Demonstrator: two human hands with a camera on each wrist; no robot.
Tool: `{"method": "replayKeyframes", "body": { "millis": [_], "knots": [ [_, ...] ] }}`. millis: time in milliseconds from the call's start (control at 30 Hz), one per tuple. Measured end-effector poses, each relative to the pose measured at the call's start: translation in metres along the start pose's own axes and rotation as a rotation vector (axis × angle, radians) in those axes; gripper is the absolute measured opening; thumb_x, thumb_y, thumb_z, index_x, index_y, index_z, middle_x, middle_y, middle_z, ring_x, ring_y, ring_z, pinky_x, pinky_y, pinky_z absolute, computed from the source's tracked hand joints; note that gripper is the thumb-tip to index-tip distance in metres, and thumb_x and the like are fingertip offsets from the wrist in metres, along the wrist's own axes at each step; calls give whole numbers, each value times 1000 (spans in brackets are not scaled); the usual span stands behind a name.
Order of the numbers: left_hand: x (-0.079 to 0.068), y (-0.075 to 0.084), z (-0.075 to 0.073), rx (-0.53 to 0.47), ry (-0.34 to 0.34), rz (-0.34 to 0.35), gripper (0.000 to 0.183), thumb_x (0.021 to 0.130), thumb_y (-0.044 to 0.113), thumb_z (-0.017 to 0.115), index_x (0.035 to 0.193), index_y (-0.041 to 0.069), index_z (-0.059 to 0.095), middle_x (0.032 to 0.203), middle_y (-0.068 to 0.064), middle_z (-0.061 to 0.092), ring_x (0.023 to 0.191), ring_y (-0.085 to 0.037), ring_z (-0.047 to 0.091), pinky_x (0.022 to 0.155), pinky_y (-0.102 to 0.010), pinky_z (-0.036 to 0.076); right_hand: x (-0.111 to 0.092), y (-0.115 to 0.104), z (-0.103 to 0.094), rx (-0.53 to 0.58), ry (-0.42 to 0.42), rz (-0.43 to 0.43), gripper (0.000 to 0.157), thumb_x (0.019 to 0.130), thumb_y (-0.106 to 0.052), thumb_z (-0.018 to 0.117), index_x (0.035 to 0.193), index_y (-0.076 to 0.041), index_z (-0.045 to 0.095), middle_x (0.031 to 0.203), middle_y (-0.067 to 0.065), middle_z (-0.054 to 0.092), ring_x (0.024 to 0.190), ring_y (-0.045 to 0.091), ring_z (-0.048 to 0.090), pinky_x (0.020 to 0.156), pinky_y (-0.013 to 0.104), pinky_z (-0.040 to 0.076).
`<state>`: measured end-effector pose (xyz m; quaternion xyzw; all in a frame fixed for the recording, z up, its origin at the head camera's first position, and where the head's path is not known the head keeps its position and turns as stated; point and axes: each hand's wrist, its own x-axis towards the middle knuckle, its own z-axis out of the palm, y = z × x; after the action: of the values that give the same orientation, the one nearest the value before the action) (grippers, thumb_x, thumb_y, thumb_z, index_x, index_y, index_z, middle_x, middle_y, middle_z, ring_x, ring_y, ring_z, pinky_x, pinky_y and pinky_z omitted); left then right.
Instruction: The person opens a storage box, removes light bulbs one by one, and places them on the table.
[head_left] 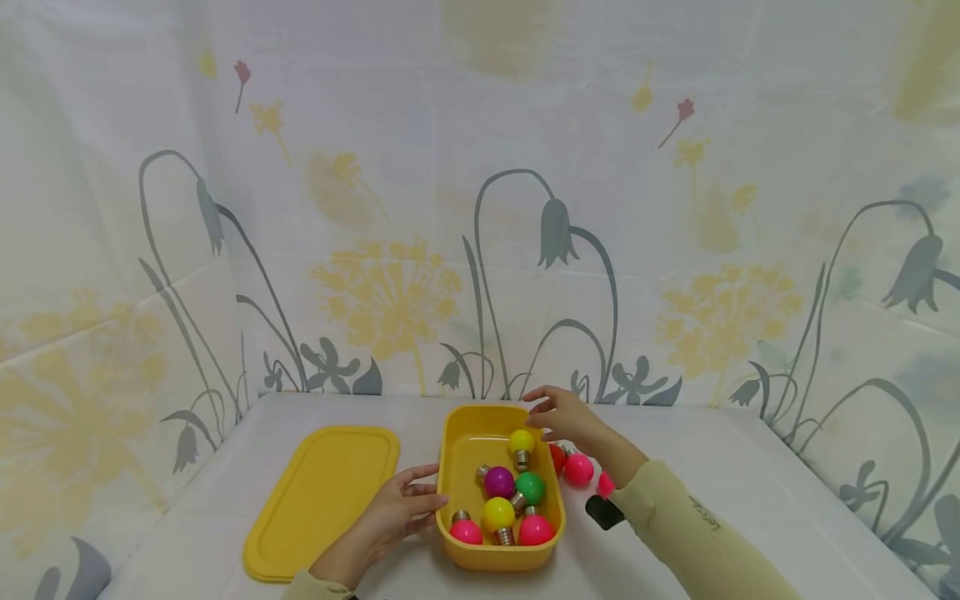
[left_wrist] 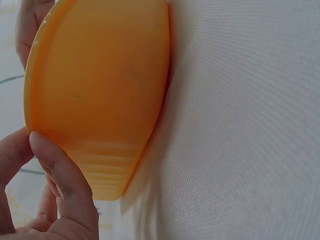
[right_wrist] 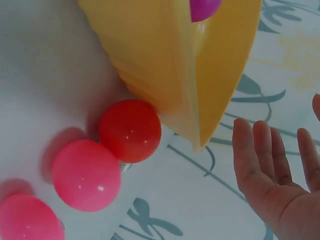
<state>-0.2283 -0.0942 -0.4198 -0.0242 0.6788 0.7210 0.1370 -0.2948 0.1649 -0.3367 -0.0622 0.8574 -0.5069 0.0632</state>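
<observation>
A yellow plastic box [head_left: 461, 492] stands on the table with several toy light bulbs inside: two yellow, a purple one [head_left: 499, 482], a green one [head_left: 531, 488] and two pink. My left hand [head_left: 405, 508] pinches the box's left rim between thumb and forefinger, seen close in the left wrist view [left_wrist: 60, 185]. Over the far right corner of the box, my right hand [head_left: 572, 417] holds nothing, its fingers extended and apart in the right wrist view [right_wrist: 280, 175]. Outside the right wall lie a red bulb [right_wrist: 130, 131] and two pink bulbs [right_wrist: 86, 175].
Left of the box lies a flat yellow lid [head_left: 322, 500]. A small black object [head_left: 603, 512] shows beside the right sleeve, which partly covers one pink bulb. A flower-printed cloth [head_left: 480, 208] hangs behind the white table and at its sides.
</observation>
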Motion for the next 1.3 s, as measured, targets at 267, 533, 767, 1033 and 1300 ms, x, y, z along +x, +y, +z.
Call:
{"method": "replayKeyframes", "body": {
  "millis": [267,533,767,1033,1300],
  "knots": [
    [-1,0,-1,9,-4,5,62,82,9,72,135,-2,41,99,-10,56,74,-16,58,70,-28,54,11,-11,11,16,-21,2,38,84,-8,66,120,-6,54,113,15,57,105,37,56,85,49,47],
    [-1,0,0,7,-12,20,60,82,8,71,134,-2,42,100,-11,56,74,-16,58,69,-28,54,26,-11,29,24,-30,10,36,86,-11,65,120,-8,55,110,11,59,103,34,57,90,56,42],
    [-1,2,2,-4,-21,14,60,83,9,70,135,-2,41,99,-11,55,73,-16,57,69,-27,53,32,-2,39,8,-4,67,37,85,-13,65,120,-6,56,105,10,62,97,31,58,89,65,34],
    [-2,1,0,-15,-39,29,58,84,7,69,134,-3,41,98,-11,55,72,-15,57,68,-27,53,41,5,48,131,-38,77,36,85,-8,64,119,0,55,103,14,60,91,30,60,93,54,40],
    [-2,0,-1,-23,-40,31,59,84,7,68,135,-3,40,99,-11,55,72,-15,57,67,-27,53,42,5,52,-2,-64,139,38,80,0,65,117,-1,57,109,16,55,96,31,53,85,44,48]
  ]
}}
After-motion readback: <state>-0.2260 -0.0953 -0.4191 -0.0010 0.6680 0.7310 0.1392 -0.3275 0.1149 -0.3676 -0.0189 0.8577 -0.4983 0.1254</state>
